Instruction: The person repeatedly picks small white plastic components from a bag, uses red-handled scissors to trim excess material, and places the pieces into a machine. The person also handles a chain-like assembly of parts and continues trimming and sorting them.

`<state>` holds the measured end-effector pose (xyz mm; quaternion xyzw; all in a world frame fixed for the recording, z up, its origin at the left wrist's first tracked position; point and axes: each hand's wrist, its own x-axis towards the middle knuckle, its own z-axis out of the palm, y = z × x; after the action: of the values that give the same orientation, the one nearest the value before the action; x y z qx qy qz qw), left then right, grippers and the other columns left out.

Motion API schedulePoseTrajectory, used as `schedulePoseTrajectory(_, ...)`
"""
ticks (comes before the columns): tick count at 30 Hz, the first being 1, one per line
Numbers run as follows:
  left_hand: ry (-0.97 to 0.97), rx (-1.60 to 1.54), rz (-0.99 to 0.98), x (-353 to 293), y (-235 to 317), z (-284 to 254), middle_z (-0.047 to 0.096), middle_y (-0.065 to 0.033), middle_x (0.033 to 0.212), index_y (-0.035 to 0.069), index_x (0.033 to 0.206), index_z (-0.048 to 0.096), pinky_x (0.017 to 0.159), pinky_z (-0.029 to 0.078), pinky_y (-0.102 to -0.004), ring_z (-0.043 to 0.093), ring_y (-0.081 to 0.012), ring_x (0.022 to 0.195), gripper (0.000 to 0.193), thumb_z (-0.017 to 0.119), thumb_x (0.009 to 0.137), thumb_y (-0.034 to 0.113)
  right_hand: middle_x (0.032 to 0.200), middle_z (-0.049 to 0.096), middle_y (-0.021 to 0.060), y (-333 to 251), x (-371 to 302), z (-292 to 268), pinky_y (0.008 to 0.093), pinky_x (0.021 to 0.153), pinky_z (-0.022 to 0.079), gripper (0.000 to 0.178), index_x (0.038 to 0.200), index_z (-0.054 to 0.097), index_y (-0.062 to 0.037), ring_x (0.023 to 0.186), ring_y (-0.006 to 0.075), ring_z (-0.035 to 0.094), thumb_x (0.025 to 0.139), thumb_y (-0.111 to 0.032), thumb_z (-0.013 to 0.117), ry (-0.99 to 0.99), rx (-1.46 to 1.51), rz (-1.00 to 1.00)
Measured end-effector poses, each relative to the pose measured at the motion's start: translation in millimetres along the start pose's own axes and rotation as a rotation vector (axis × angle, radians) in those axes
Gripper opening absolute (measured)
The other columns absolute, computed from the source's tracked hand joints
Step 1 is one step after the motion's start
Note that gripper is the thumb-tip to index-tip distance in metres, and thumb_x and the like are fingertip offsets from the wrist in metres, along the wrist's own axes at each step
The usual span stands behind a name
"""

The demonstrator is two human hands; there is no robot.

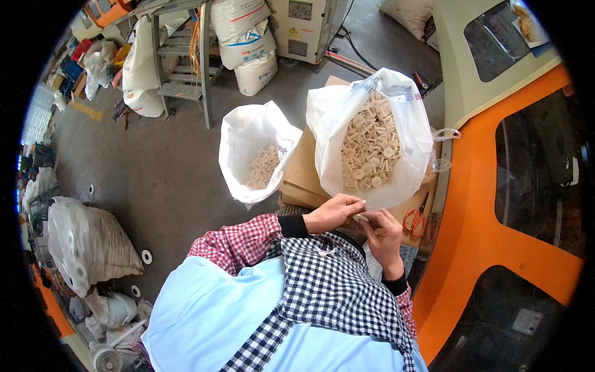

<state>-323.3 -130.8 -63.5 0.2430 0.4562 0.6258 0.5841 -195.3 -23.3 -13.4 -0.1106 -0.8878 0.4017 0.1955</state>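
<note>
Just below the centre of the frame, the worker is bringing both hands together in front of the apron [338, 273]. The left hand [334, 212] is reaching in from the left, its thumb and fingers closing narrowly on a small pale piece [361, 217]; the right hand [380, 232] is curling in from the other side, its fingertips meeting the same piece, probably so that one hand is steadying while the other is working. Fingers are covering most of it, so I cannot tell its shape.

The big bag [325, 127], upper right of centre, is standing with its mouth spread wide just beyond the hands, presumably for an easy reach; it is holding a heap of pale parts [372, 139], some showing round heads and stems. The small bag [232, 146], left of it, is also gaping, its rim seemingly folded out to stay open, with thin pale bits [264, 166] lying inside. A brown carton [302, 167] is showing between the bags. Red-handled scissors [414, 223] are lying just beside the right hand, likely for quick use.
</note>
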Motion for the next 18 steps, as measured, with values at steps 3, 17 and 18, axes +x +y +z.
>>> schedulePoseTrajectory(3, -0.060, -0.166, -0.104, 4, -15, -5, 0.059, -0.0054, 0.112, -0.001, 0.116, 0.054, 0.090, 0.042, -0.0274, 0.054, -0.0137, 0.102, 0.035, 0.045, 0.095, 0.026, 0.072, 0.056, 0.0085, -3, 3, -4, 0.0242, 0.056, 0.046, 0.015, 0.088, 0.064, 0.0010, 0.063, 0.0156, 0.059, 0.073, 0.005, 0.065, -0.090, 0.004, -0.016)
schedulePoseTrajectory(17, 0.198, 0.445, 0.264, -37, 6, -23, 0.054, -0.0055, 0.070, -0.004, 0.088, 0.056, 0.062, 0.042, -0.0262, 0.047, -0.0097, 0.068, 0.025, 0.055, 0.090, 0.020, 0.084, 0.062, 0.0084, 5, 3, 25, 0.0222, 0.065, 0.049, 0.020, 0.103, 0.063, 0.0019, 0.075, 0.0131, 0.062, 0.085, 0.003, 0.056, -0.064, 0.141, 0.075)
schedulePoseTrajectory(18, 0.290, 0.538, 0.303, -42, 13, -33, 0.058, -0.0089, 0.074, -0.004, 0.090, 0.059, 0.063, 0.044, -0.0268, 0.050, -0.0106, 0.069, 0.023, 0.056, 0.089, 0.018, 0.088, 0.062, 0.0096, 8, 2, 30, 0.0234, 0.068, 0.050, 0.021, 0.106, 0.061, 0.0020, 0.076, 0.0140, 0.062, 0.087, 0.001, 0.053, -0.067, 0.188, 0.108)
